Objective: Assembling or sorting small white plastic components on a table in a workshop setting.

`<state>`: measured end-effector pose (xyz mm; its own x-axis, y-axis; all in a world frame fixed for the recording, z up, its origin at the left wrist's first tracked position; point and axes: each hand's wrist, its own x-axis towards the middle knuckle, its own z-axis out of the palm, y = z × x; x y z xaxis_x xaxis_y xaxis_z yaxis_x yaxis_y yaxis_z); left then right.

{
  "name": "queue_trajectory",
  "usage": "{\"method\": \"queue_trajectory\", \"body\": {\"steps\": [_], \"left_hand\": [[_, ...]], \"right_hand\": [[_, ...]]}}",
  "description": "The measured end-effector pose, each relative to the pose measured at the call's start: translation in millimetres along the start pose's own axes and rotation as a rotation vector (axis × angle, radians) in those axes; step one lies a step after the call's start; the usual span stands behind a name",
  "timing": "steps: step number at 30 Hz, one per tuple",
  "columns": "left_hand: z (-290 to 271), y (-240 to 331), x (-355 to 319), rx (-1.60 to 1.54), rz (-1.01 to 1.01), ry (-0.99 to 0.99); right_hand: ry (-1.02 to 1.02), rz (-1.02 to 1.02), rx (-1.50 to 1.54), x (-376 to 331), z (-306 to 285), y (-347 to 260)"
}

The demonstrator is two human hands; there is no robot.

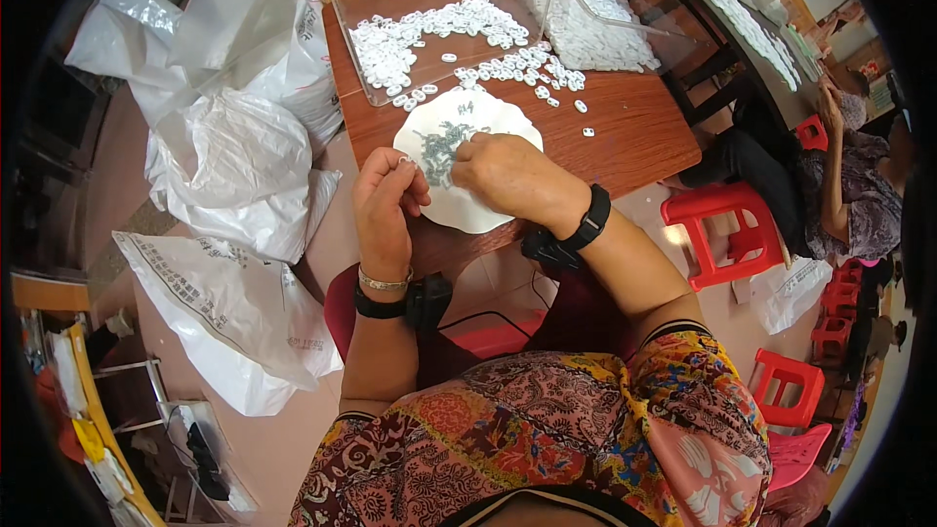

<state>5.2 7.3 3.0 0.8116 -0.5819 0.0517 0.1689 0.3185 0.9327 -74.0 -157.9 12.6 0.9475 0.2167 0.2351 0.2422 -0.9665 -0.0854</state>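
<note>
A white, wavy-edged plate (pixel 478 212) lies at the near edge of the brown table, with a heap of small grey metal pieces (pixel 441 141), too small to name exactly, in its middle. My left hand (pixel 384 203) is at the plate's left edge, thumb and finger pinched on what looks like a small white oval piece. Over the right part of the plate, beside the heap, my right hand (pixel 515 176) has its fingers pressed together; whatever they hold is hidden. Beyond the plate lie many loose white two-holed oval pieces (pixel 503 68).
A clear plastic box (pixel 349 44) surrounds more white pieces on the table (pixel 634 127). A bag of white pieces (pixel 600 29) sits behind. Large white sacks (pixel 229 156) stand at left. To the right are a red stool (pixel 722 234) and a seated person (pixel 849 176) working at another table.
</note>
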Motion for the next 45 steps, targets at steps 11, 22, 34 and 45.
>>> {"method": "queue_trajectory", "body": {"steps": [11,22,34,45], "left_hand": [[0.1,-6.1,1.3,-0.024,-0.019,-0.016],[8.7,-7.8,-4.1,0.003,-0.047,-0.02],[16.0,-10.5,-5.8,0.015,-0.049,-0.009],[22.6,-15.1,-12.0,0.139,0.011,-0.025]], "right_hand": [[-0.186,-0.019,-0.169,13.3,-4.9,-13.1],[0.152,0.305,0.575,1.0,-11.9,14.1],[0.03,0.473,0.95,-0.2,-17.9,24.1],[0.136,0.417,1.222,1.8,-16.3,4.5]]}}
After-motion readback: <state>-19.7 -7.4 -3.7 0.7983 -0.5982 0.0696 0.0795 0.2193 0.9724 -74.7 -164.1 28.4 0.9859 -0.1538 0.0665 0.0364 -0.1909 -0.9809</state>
